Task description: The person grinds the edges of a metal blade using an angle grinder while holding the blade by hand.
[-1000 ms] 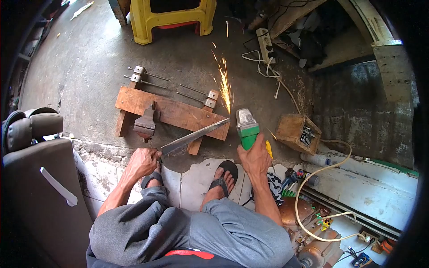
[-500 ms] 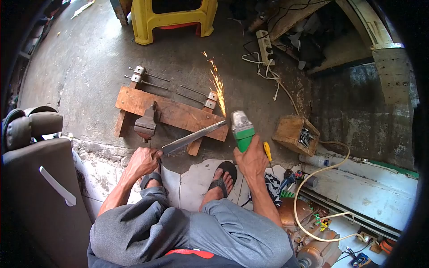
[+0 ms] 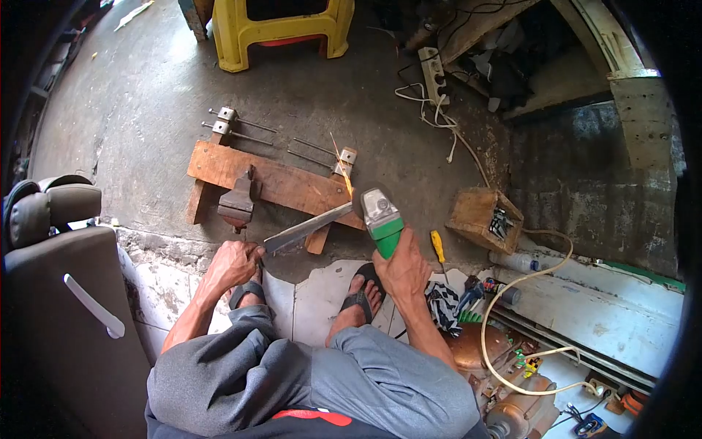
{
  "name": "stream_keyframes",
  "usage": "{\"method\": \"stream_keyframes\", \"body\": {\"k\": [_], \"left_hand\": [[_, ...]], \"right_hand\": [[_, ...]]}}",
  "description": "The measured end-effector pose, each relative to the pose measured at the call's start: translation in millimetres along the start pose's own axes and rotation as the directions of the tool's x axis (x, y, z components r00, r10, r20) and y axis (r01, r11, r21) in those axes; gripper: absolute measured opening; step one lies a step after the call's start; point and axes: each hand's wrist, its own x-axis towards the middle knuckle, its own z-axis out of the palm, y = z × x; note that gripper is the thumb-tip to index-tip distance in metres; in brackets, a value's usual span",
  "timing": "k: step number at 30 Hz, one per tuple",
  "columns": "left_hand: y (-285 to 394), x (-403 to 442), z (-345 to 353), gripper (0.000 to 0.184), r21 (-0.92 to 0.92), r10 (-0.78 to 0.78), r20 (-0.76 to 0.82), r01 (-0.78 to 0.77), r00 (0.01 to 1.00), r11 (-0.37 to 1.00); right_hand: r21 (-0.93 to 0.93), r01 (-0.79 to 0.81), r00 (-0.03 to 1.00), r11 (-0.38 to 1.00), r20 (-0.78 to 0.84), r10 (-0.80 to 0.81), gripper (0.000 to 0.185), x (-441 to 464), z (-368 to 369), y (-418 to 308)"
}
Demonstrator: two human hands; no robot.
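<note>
My left hand (image 3: 235, 265) is closed round the near end of a long flat metal blade (image 3: 303, 229), whose far part lies over the right end of a wooden bench (image 3: 274, 181). My right hand (image 3: 402, 271) grips a green and silver angle grinder (image 3: 382, 221). The grinder's disc is at the blade's far end and hides its tip. Thin orange sparks (image 3: 344, 172) fly up and away from there. A small vise (image 3: 239, 201) is fixed to the bench, left of the blade.
A yellow stool (image 3: 285, 31) stands at the top. At right are a power strip (image 3: 433, 75), a wooden box (image 3: 479, 216) of metal pieces, a yellow screwdriver (image 3: 438, 246) and a looping cable (image 3: 484, 329). A grey seat (image 3: 69, 293) is at left.
My right hand and the grinder have moved left along the blade's far end. The sparks have shifted left and thinned. The screwdriver shows more fully. My left hand stays in place.
</note>
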Motion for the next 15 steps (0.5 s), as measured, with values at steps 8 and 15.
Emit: {"method": "stream_keyframes", "body": {"k": [8,15], "left_hand": [[1,-1,-1,0.033,0.014,0.010,-0.027,-0.009,1.000,1.000],[0,-1,-2,0.035,0.039,-0.024,0.012,0.024,1.000,0.999]], "right_hand": [[-0.054,-0.087,0.996,0.995,-0.014,0.087,0.069,7,-5,5],[0.014,-0.017,0.999,1.000,-0.049,0.018,0.063,1,0,0]]}}
